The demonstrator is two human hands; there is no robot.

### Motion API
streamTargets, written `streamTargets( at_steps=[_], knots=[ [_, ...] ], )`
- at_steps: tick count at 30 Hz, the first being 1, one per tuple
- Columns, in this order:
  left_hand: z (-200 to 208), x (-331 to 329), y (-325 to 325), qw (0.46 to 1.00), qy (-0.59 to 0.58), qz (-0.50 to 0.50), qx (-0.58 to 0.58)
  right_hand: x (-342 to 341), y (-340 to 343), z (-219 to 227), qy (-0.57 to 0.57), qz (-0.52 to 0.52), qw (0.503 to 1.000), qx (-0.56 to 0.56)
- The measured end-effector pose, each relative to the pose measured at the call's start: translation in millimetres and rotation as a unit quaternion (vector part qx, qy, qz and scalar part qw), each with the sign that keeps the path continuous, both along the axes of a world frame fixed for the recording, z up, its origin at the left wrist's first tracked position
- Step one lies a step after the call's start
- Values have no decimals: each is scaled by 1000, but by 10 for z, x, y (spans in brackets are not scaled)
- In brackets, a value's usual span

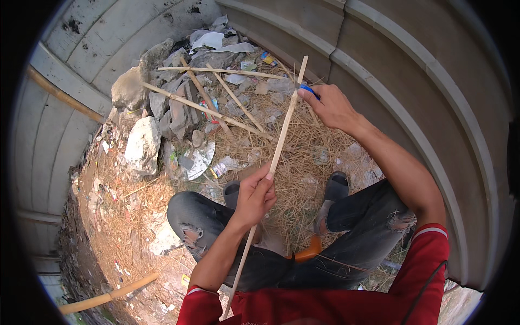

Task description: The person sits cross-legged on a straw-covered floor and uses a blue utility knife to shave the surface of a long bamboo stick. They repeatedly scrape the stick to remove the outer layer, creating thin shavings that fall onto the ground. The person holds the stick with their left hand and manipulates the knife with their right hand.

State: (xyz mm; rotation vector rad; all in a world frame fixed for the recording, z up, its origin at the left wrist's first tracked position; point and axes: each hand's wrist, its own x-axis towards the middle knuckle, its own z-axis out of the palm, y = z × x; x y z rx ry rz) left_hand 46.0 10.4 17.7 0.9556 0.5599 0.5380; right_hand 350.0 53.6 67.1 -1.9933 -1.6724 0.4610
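A long pale bamboo strip (285, 125) runs slantwise from my lap up to the far middle. Its lower end passes by my red shirt. Halfway along, my left hand (257, 196) is closed around it, thumb on top. Near the strip's far end, my right hand (328, 104) grips a knife with a blue handle (309, 90). The knife's short dark blade appears to touch the strip's edge; most of the handle is hidden by my fingers.
Several bamboo strips (208, 111) lie across rocks (142, 145) and litter ahead. Straw and shavings (303, 157) cover the ground. A corrugated metal wall (411, 81) curves close on my right. An orange object (307, 250) lies between my legs, and a bamboo pole (108, 295) at lower left.
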Motion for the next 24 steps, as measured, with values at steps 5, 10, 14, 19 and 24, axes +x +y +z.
streamTargets(
  at_steps=[5, 10, 14, 19, 24],
  knots=[
    [-58, -109, -48, 1000, -17, -7, -16, 156, -84, 208, -32, -43, 994, 100],
    [-8, -1, -20, 999, -24, 2, 35, 43, -153, 196, 22, -16, 990, 136],
    [-25, 45, -11, 998, -16, 3, 53, -208, -187, 241, 137, 6, 985, 108],
    [-54, 46, 25, 993, 31, 7, 117, -322, -188, 192, 219, 29, 973, 64],
    [-46, 81, 0, 993, 56, 31, 97, -391, -159, 46, 397, 40, 917, -16]
  ],
)
